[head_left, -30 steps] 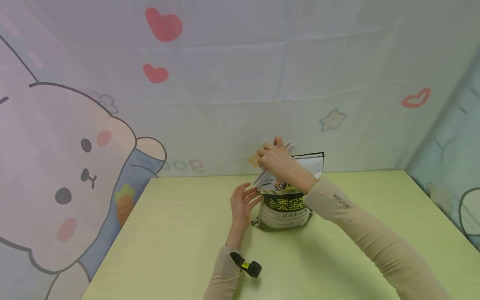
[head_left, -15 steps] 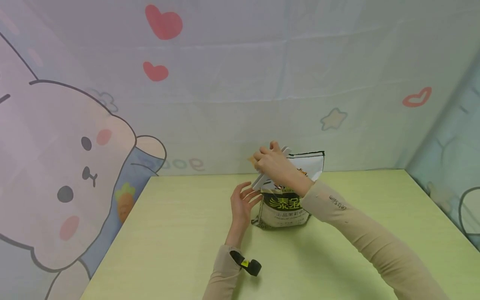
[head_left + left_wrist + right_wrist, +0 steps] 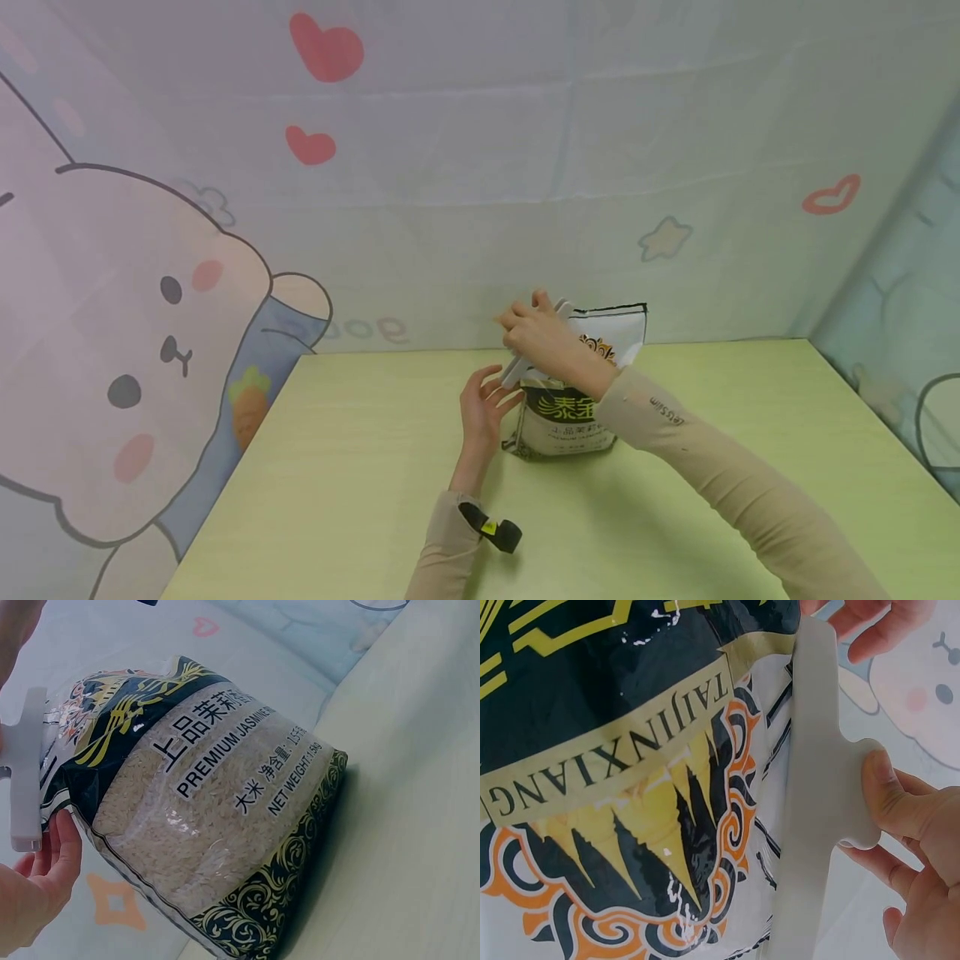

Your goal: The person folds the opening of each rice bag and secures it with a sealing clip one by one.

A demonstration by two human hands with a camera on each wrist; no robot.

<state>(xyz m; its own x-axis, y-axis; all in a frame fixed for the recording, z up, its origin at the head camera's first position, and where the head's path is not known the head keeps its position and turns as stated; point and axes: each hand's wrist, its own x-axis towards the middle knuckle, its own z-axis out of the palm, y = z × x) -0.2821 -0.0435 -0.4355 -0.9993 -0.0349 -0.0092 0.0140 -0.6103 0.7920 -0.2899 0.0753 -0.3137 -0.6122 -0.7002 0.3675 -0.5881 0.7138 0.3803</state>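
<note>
A bag of jasmine rice [image 3: 570,417] stands upright on the table, its clear lower part showing grains in the left wrist view. Along the bag's upper left edge lies a long white bag clip [image 3: 810,795], tilted in the head view. My right hand [image 3: 551,342] pinches the clip's rounded tab, thumb [image 3: 885,784] on the near side and fingers behind. Whether the bag's edge is between the clip's two bars I cannot tell. My left hand [image 3: 482,408] touches the bag's left side just below the clip's lower end, fingers loosely bent, not wrapped around anything.
The pale yellow-green table [image 3: 360,467] extends around the bag. Close behind stands a cloth backdrop [image 3: 450,250] printed with hearts and a rabbit. A black wrist camera [image 3: 504,535] is strapped to the left sleeve.
My right hand and the bag clip have moved slightly left and down, uncovering more of the bag's white top. The left hand has stayed in place against the bag.
</note>
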